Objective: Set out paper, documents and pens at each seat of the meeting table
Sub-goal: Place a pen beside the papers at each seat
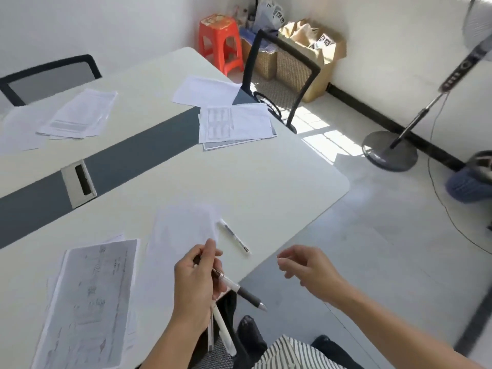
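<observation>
White pen [237, 288] between left fingers [210, 251]

You see bright daylight: window-grid sun patches on the floor [323, 137], overall softness, wide-angle bending at edges.

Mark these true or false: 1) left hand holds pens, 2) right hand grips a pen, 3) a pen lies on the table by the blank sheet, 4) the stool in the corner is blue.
1) The left hand holds pens: true.
2) The right hand grips a pen: false, it is open and holds nothing.
3) A white pen lies on the table beside the blank sheet: true.
4) The stool is blue: false, it is red-orange.
</observation>
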Demonstrator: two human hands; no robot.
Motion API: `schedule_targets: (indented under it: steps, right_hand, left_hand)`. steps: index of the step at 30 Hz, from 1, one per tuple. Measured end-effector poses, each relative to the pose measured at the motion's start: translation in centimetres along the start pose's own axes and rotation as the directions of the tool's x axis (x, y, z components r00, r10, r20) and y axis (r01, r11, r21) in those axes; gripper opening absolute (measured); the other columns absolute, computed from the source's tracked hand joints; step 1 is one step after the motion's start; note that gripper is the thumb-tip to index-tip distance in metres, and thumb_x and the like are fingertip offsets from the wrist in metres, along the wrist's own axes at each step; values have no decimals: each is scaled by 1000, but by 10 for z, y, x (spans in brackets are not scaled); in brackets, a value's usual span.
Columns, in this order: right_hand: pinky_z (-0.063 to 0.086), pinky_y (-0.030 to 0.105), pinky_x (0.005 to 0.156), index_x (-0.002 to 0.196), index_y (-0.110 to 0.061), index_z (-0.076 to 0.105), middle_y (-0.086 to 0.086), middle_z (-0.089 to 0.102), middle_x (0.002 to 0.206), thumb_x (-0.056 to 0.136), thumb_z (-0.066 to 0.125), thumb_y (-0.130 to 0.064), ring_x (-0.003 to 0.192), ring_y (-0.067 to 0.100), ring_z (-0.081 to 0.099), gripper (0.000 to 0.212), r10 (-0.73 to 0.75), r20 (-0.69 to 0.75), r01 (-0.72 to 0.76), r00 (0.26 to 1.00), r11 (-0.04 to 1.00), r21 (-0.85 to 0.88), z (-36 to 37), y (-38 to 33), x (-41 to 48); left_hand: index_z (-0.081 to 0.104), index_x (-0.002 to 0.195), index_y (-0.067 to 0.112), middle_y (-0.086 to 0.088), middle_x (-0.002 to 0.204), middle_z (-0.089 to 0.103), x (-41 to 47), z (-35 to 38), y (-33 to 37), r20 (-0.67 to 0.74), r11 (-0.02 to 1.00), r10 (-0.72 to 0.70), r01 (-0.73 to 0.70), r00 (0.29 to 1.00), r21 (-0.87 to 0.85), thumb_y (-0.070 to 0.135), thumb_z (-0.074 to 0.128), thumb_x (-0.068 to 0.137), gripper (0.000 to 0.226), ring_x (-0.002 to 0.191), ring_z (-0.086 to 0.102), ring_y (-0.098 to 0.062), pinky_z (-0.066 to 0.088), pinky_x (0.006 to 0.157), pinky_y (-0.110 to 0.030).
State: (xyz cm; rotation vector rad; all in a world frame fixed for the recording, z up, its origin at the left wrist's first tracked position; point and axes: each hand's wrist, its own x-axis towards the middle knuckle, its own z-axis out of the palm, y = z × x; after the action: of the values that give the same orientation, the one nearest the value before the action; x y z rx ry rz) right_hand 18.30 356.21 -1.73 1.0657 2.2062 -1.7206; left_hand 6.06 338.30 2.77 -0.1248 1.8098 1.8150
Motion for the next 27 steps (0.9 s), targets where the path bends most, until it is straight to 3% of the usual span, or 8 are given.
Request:
schedule_targets:
  steps: [6, 10, 13, 16, 19, 24, 27]
  right_hand:
    - [45, 20, 53, 105, -5, 68, 4, 75, 88, 97, 56, -29, 77, 13, 69, 28, 69, 118, -107, 991, 927, 359, -58, 14, -66]
    - [41, 21, 51, 108, -1, 66, 4, 72, 82, 97, 57, -27, 69, 12, 65, 31, 55, 128, -105, 990, 900, 424, -103, 38, -95]
    - [35, 20, 49, 101, -1, 69, -3, 52, 60, 96, 58, -23, 52, 9, 47, 25, 68, 61, -87, 996, 900, 427, -146, 65, -110]
    - [28, 20, 49, 90, -9, 70, -6, 38, 56, 98, 56, -22, 49, 8, 35, 21, 94, 6, -87, 996, 893, 441, -201, 95, -123]
    - [27, 24, 49, 83, -14, 69, -8, 38, 53, 98, 53, -22, 49, 10, 35, 23, 132, -114, -72, 985, 903, 424, -260, 134, -133]
    - [32, 27, 49, 88, -5, 66, -2, 42, 53, 100, 49, -21, 48, 12, 38, 27, 241, -368, -47, 898, 885, 464, -337, 195, -135]
    - [35, 27, 49, 87, -5, 67, 2, 45, 54, 100, 49, -22, 51, 15, 42, 27, 268, -409, -58, 872, 887, 457, -373, 212, -119]
  left_hand:
    - [58, 76, 5, -7, 54, 48, -4, 96, -11, 164, 994, 6, -23, 986, 106, 38, 55, 92, 37, 33, 39, -17, 27, 35, -20]
    - [57, 78, -2, -7, 54, 49, -26, 172, -23, 312, 980, 7, -69, 950, 187, 33, 57, 92, 37, 34, 41, -15, 30, 33, -21]
    - [57, 78, -2, -6, 55, 51, -45, 231, -35, 425, 958, -4, -118, 905, 260, 39, 60, 85, 42, 38, 42, -17, 34, 38, -24]
    - [60, 79, 0, -7, 57, 53, -60, 285, -48, 483, 945, -23, -139, 875, 296, 41, 58, 83, 41, 36, 40, -17, 30, 36, -22]
    - [62, 82, 3, -6, 55, 54, -68, 333, -63, 473, 933, -83, -98, 877, 346, 33, 54, 91, 33, 35, 39, -15, 28, 34, -20]
    - [63, 84, 5, -6, 57, 54, -64, 384, -72, 438, 919, -135, -52, 889, 390, 24, 53, 96, 25, 34, 37, -13, 25, 35, -17]
    - [63, 85, 3, -9, 59, 55, -50, 404, -74, 400, 902, -139, -51, 906, 429, 19, 56, 95, 20, 35, 37, -16, 24, 34, -17]
